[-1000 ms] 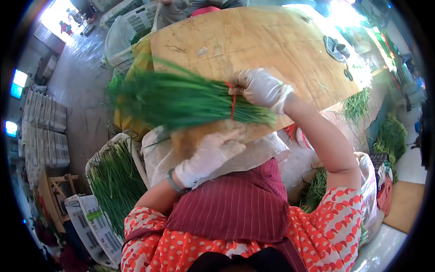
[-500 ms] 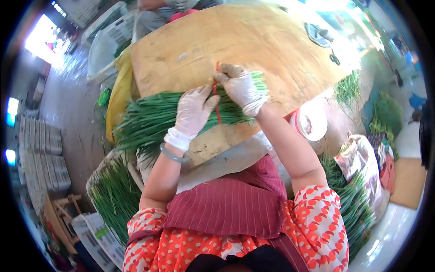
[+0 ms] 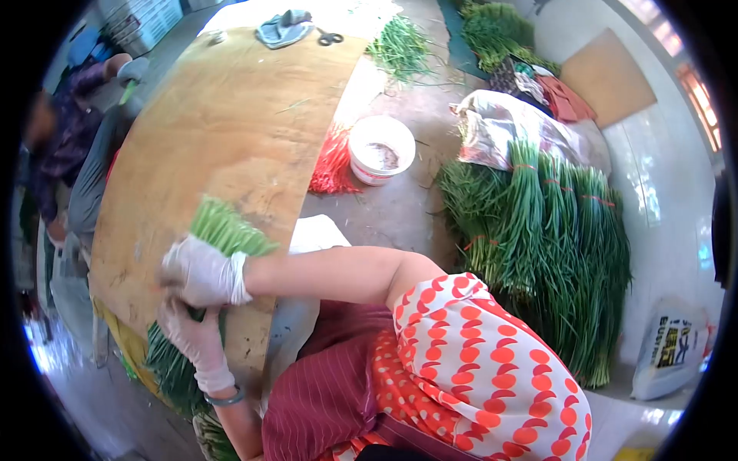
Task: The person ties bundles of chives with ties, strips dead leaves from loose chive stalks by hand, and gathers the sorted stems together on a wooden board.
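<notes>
A bundle of garlic chives (image 3: 231,230) lies across the near left part of the wooden table, pale cut stems toward the back and green leaves toward me. My white-gloved right hand (image 3: 204,273) is closed over the middle of the bundle, back of the hand up. My left hand (image 3: 192,334), also gloved, is closed just nearer me, its fingertips meeting those of the right. The red tie held between the fingers is almost wholly hidden, and the fingers are smeared by motion.
A white bucket (image 3: 382,150) stands beside red ties (image 3: 335,163) right of the wooden table (image 3: 223,131). Tied chive bundles (image 3: 565,246) are stacked at the right. Scissors (image 3: 330,37) and a cloth (image 3: 283,31) lie at the table's far end. Another person (image 3: 73,146) sits at the left.
My view has swung to the right, bringing the stacked bundles and the bucket into fuller view. My hands have stayed together at the bundle's middle; the red tie has gone from plain sight.
</notes>
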Motion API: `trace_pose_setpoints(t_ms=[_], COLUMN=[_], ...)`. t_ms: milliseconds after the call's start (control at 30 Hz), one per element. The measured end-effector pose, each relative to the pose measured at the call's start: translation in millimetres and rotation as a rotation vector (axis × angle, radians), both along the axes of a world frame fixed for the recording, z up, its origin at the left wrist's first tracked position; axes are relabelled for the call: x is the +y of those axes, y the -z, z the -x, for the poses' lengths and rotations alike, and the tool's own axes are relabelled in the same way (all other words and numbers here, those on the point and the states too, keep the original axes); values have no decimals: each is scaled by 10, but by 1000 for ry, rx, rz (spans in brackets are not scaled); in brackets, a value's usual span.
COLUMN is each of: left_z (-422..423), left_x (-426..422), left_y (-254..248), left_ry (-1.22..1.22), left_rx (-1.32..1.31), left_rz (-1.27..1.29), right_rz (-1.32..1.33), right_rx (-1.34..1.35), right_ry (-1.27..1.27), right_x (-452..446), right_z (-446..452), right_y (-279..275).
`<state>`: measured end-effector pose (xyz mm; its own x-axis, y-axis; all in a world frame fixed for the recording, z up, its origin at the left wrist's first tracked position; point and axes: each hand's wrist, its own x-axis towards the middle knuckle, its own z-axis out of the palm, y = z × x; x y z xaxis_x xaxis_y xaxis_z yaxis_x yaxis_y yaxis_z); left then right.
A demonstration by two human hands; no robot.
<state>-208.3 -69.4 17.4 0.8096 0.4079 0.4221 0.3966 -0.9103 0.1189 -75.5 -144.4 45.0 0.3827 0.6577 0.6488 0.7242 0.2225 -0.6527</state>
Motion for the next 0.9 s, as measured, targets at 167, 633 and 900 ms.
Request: trace_pose_setpoints(t_ms=[167, 633, 900], left_z=[-43, -200, 206], left_x=[-33, 200, -298], left_y=[-72, -80, -240], left_ry=[-91, -100, -5], left_rx=[55, 100, -361], left_rz=[-25, 36, 333], right_rz=[62, 498, 842], right_rx=[-204, -587, -493], right_ry=[-80, 97, -238], right_x=[-202, 296, 855], right_z=[19, -480, -785], right_y=[30, 270, -236])
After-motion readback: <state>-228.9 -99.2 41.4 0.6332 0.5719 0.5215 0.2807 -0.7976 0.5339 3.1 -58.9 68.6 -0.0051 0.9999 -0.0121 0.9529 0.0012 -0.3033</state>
